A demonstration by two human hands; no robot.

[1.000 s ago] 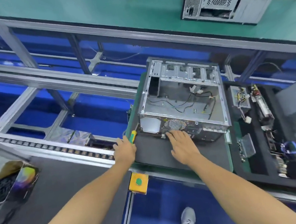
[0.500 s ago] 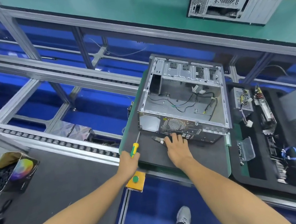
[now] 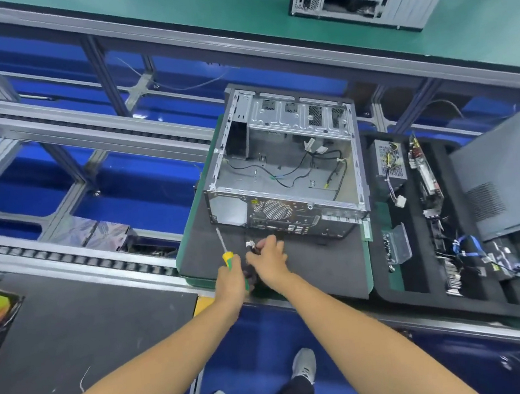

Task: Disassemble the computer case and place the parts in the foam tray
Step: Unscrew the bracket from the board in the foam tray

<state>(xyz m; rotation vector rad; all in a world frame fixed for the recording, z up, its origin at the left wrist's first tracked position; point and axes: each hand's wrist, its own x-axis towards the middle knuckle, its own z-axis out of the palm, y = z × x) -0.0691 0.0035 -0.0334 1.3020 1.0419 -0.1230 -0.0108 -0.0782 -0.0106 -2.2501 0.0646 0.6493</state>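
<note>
Both hands have drawn back from the computer case (image 3: 285,175), open on its grey mat (image 3: 323,264) left of the foam tray (image 3: 386,283). Left hand (image 3: 231,283) fingers grip a screwdriver (image 3: 225,254); right hand (image 3: 270,264) fingers pinch a small connector (image 3: 250,244).

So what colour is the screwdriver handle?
Yellow and green; the screwdriver shows only in the head view.
</note>
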